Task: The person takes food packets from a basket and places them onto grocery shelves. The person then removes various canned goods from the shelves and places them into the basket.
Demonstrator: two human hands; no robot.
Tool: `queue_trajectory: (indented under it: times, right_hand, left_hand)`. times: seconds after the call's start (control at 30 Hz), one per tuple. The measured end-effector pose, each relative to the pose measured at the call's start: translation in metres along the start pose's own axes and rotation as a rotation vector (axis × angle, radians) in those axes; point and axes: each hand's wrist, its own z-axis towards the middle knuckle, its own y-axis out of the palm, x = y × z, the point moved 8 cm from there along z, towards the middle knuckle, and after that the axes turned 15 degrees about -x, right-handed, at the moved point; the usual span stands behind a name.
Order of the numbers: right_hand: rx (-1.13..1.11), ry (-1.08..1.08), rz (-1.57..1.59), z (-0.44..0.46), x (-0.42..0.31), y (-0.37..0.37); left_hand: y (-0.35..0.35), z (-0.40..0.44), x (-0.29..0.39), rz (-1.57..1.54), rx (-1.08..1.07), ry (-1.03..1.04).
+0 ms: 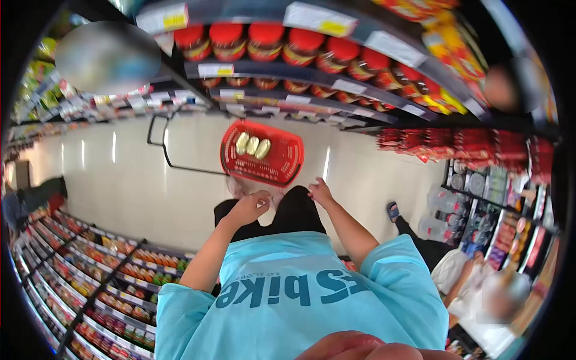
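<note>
My left hand (251, 207) hovers in front of my left thigh. Its fingers are loosely bent, with a small pale gap between them, and I see no item in it. Over by my right thigh, my right hand (320, 191) has its fingers apart and holds nothing. Both hands are nearest to a red plastic basket (288, 171) on the floor just ahead of my feet, and neither touches it. Inside lie three oblong, pale yellow-green packs (252, 145) side by side. A long black pull handle (170, 157) reaches out to the basket's left.
Ahead, shelves hold red-lidded jars (265, 41) and yellow packets (453, 42). Red bags (474, 147) hang at the right, above large clear bottles (441, 210). A person in a white top (453, 270) is at my right, another person (30, 201) far left. Stocked shelves (114, 288) stand behind me.
</note>
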Motion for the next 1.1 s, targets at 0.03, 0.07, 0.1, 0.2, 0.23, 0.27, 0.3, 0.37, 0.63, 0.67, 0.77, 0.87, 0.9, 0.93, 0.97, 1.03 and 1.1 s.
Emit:
queue_trajectory:
  times: [0.03,0.07,0.1,0.2,0.23,0.27,0.3,0.37,0.63,0.67,0.77,0.87,0.9,0.93,0.97,1.03,1.1]
  right_hand:
    - [0.019,-0.008,0.016,-0.008,0.014,-0.014]
    - [0.035,-0.01,0.03,-0.018,0.023,-0.028]
    - [0.045,-0.044,0.051,-0.032,0.021,-0.04]
    - [0.137,-0.019,0.164,-0.071,0.031,-0.071]
    - [0.146,-0.025,0.199,-0.088,0.03,-0.079]
    - [0.158,-0.034,0.232,-0.097,0.027,-0.089]
    - [0.168,-0.051,0.251,-0.102,0.03,-0.099]
    - [0.21,-0.041,0.263,-0.114,0.047,-0.113]
    - [0.236,0.019,0.352,-0.148,0.131,-0.113]
    - [0.217,0.074,0.334,-0.149,0.15,-0.108]
    - [0.187,0.171,0.303,-0.156,0.197,-0.091]
    - [0.15,0.217,0.288,-0.169,0.23,-0.078]
    - [0.124,0.224,0.286,-0.173,0.234,-0.072]
    - [0.133,0.223,0.299,-0.177,0.237,-0.068]
    - [0.134,0.246,0.283,-0.181,0.242,-0.065]
    - [0.146,0.291,0.247,-0.189,0.248,-0.067]
    - [0.121,0.241,0.218,-0.184,0.247,-0.071]
  left_hand:
    - [-0.015,-0.003,0.033,0.029,0.059,0.026]
    - [-0.027,-0.003,0.07,0.031,0.065,0.077]
    - [-0.04,-0.002,0.106,0.026,0.069,0.124]
    - [-0.079,0.013,0.224,0.38,0.116,0.203]
    - [-0.094,0.021,0.257,0.443,0.221,0.309]
    - [-0.102,0.024,0.313,0.517,0.223,0.392]
    - [-0.109,0.031,0.354,0.73,0.321,0.518]
    - [-0.108,0.035,0.447,1.018,0.44,0.647]
    - [-0.104,0.147,0.628,1.505,0.725,0.783]
    - [-0.1,0.156,0.633,1.503,0.717,0.798]
    - [-0.096,0.181,0.636,1.552,0.694,0.661]
    - [-0.102,0.19,0.629,1.558,0.632,0.648]
    - [-0.101,0.188,0.631,1.561,0.625,0.663]
    - [-0.102,0.188,0.631,1.584,0.656,0.615]
    - [-0.102,0.187,0.629,1.604,0.689,0.567]
    - [-0.096,0.182,0.63,1.615,0.677,0.57]
    - [-0.099,0.181,0.626,1.618,0.745,0.415]
